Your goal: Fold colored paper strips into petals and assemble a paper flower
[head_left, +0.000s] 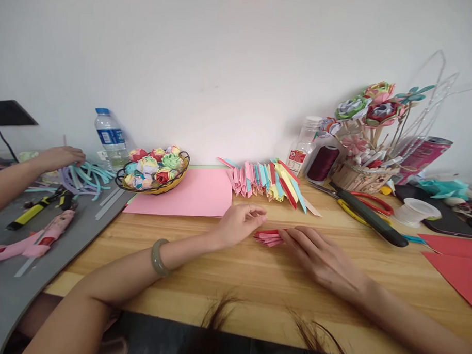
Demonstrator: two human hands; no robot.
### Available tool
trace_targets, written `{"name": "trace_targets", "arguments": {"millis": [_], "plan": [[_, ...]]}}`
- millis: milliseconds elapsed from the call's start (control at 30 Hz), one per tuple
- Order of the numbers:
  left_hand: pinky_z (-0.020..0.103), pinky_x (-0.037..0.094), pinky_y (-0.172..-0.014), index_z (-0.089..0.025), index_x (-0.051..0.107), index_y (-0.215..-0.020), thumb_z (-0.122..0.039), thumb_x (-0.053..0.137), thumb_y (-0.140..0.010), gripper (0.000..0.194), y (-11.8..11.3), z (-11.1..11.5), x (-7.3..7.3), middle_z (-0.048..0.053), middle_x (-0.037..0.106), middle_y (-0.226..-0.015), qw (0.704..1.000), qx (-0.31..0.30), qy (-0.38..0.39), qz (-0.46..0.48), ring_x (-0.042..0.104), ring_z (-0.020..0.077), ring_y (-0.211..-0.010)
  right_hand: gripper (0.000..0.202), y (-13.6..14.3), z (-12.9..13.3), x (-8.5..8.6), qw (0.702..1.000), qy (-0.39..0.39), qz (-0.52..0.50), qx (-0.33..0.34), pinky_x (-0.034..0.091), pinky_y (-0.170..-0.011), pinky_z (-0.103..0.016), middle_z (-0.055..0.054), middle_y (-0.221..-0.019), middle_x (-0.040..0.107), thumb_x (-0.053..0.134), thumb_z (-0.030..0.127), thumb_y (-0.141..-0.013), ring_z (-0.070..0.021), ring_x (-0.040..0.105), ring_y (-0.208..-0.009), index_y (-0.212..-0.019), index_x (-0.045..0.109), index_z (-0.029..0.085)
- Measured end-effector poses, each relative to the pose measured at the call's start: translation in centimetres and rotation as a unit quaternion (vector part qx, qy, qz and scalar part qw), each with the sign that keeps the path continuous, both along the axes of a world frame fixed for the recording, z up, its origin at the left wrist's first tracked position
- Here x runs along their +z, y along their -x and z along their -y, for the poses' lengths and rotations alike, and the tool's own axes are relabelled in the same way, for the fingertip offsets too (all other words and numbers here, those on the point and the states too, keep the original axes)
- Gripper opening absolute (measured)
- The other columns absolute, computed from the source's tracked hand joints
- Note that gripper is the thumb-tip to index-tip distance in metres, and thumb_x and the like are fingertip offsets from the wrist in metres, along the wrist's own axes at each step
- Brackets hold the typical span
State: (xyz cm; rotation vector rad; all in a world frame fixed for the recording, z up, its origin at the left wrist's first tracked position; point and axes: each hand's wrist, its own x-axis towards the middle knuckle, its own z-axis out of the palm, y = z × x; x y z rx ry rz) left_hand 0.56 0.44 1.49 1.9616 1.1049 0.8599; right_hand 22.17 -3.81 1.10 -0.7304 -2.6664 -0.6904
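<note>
My left hand (240, 224), with a ring on one finger, hovers over the wooden table. Its fingers are loosely bent and apart from the thumb, with nothing visible in them. Just to its right lies a small stack of folded red and pink paper (269, 238), its pleated edges towards the left hand. My right hand (320, 255) covers the stack's right end, fingers on top, pressing it to the table; the thumb is hidden. Behind both hands a row of folded paper pieces (259, 179) in pink, blue, red and yellow stands across the table.
Pink sheets (181, 198) lie under a basket (121, 183) of paper flowers. At right are pliers (366, 210), a dark-handled tool (368, 215), a white spool (415, 210) and red paper (455, 264). Another person's hand (64, 158) touches pipe cleaners (87, 178) at left, near a pink glue gun (44, 237).
</note>
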Motion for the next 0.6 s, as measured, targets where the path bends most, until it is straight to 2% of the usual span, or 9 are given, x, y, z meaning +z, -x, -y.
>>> {"name": "trace_targets", "arguments": {"millis": [100, 200, 267, 433, 600], "plan": [[0.025, 0.044, -0.071, -0.012, 0.064, -0.082, -0.039, 0.046, -0.083, 0.032, 0.0, -0.5, 0.3, 0.005, 0.065, -0.082, 0.992, -0.079, 0.103, 0.0, 0.057, 0.0142, -0.077, 0.04, -0.5, -0.1, 0.1, 0.999, -0.031, 0.015, 0.011, 0.047, -0.077, -0.039, -0.015, -0.101, 0.06, 0.028, 0.007, -0.088, -0.0249, 0.052, -0.097, -0.124, 0.045, 0.009], [0.022, 0.037, -0.06, -0.012, 0.057, -0.065, -0.048, 0.046, -0.081, 0.041, -0.1, -0.5, 0.7, 0.0, 0.054, -0.062, 0.962, -0.205, 0.182, 0.009, 0.047, 0.0093, -0.06, 0.04, -0.4, -0.1, 0.2, 0.999, -0.048, 0.021, 0.014, 0.047, -0.077, -0.038, -0.014, -0.099, 0.061, 0.027, 0.007, -0.088, -0.0237, 0.053, -0.097, -0.125, 0.044, 0.011], [0.022, 0.032, -0.057, -0.012, 0.051, -0.058, -0.052, 0.047, -0.079, 0.045, -0.2, -0.3, 0.8, -0.002, 0.046, -0.057, 0.945, -0.248, 0.21, 0.03, 0.04, 0.0077, -0.055, 0.04, -0.2, -0.2, 0.2, 0.998, -0.053, 0.021, 0.013, 0.047, -0.076, -0.038, -0.014, -0.099, 0.061, 0.027, 0.008, -0.089, -0.0239, 0.053, -0.096, -0.124, 0.044, 0.01], [0.023, 0.027, -0.054, -0.013, 0.044, -0.053, -0.052, 0.047, -0.078, 0.047, -0.1, 0.0, 0.7, -0.002, 0.039, -0.054, 0.952, -0.222, 0.201, 0.056, 0.034, 0.0077, -0.054, 0.04, 0.0, -0.3, -0.1, 0.999, -0.037, 0.022, 0.013, 0.048, -0.074, -0.039, -0.016, -0.099, 0.06, 0.027, 0.01, -0.089, -0.0258, 0.051, -0.096, -0.125, 0.043, 0.007], [0.02, 0.03, -0.056, -0.012, 0.048, -0.054, -0.045, 0.042, -0.084, 0.044, -0.2, 0.6, 0.5, -0.002, 0.043, -0.053, 0.982, -0.158, 0.103, -0.03, 0.037, 0.0073, -0.054, 0.043, 0.3, -0.5, -0.4, 1.0, 0.026, 0.006, 0.007, 0.048, -0.079, -0.041, -0.015, -0.1, 0.058, 0.03, 0.012, -0.088, -0.026, 0.049, -0.099, -0.129, 0.04, 0.01]]}}
